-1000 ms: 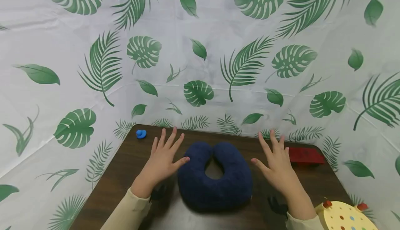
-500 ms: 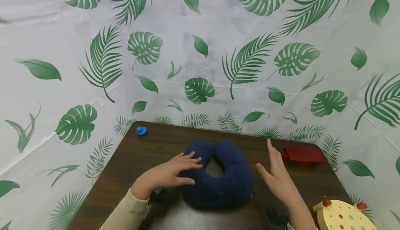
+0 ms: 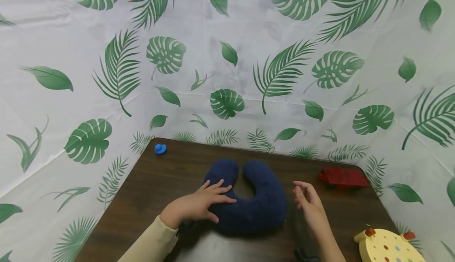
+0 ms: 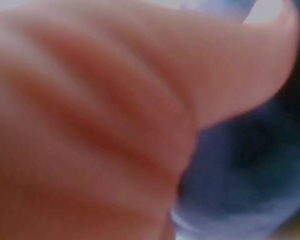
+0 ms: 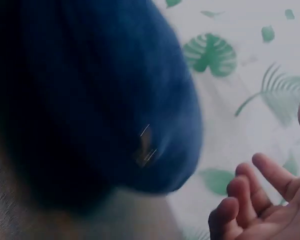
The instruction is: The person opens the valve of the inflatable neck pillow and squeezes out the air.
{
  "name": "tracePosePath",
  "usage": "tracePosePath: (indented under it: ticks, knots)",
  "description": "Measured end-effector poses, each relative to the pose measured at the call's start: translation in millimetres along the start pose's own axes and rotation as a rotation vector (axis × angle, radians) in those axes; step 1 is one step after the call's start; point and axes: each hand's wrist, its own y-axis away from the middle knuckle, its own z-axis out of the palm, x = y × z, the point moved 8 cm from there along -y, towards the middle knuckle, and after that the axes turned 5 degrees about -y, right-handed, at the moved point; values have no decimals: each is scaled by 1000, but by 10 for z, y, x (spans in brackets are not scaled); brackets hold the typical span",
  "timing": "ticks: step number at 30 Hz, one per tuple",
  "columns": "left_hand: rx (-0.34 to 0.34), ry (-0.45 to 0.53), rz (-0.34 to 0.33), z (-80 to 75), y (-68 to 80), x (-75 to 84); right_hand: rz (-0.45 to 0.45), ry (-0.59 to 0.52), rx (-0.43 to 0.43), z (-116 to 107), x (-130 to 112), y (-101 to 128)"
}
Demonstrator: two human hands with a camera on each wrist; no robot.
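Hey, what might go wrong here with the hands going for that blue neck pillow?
The left hand only rests flat on the neck pillow, so a lift might let the soft arm flop or slip. The right hand is beside it, not touching; one-sided pulling may drag it across the table. A wide sweep could knock the red block nearby.

One navy neck pillow (image 3: 249, 198), one small blue piece (image 3: 160, 149), one red block (image 3: 344, 176), one yellow dotted toy (image 3: 385, 246), two hands.

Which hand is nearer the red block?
Right. The right hand hovers between the pillow and the red block; the left hand rests on the pillow's far side.
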Motion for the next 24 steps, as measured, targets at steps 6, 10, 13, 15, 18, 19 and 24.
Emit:
tracePosePath:
  ticks: [6, 10, 13, 15, 18, 19, 24]
  knots:
    - [73, -24, 41, 85, -129, -118, 65, -264, -41, -55, 513, -89]
    - [151, 5, 19, 98, -206, -196, 55, -390, -183, 65, 697, -95]
    - [205, 45, 10, 89, -253, -219, 20, -409, -239, 138, 732, -92]
    - [221, 70, 9, 92, -268, -228, 14, -390, -245, 163, 751, -89]
    - [221, 112, 7, 106, -264, -242, 31, -369, -250, 188, 783, -79]
    - [221, 123, 4, 110, -262, -251, 38, -365, -246, 190, 797, -80]
    - [225, 174, 11, 123, -254, -287, 35, -353, -223, 184, 831, -88]
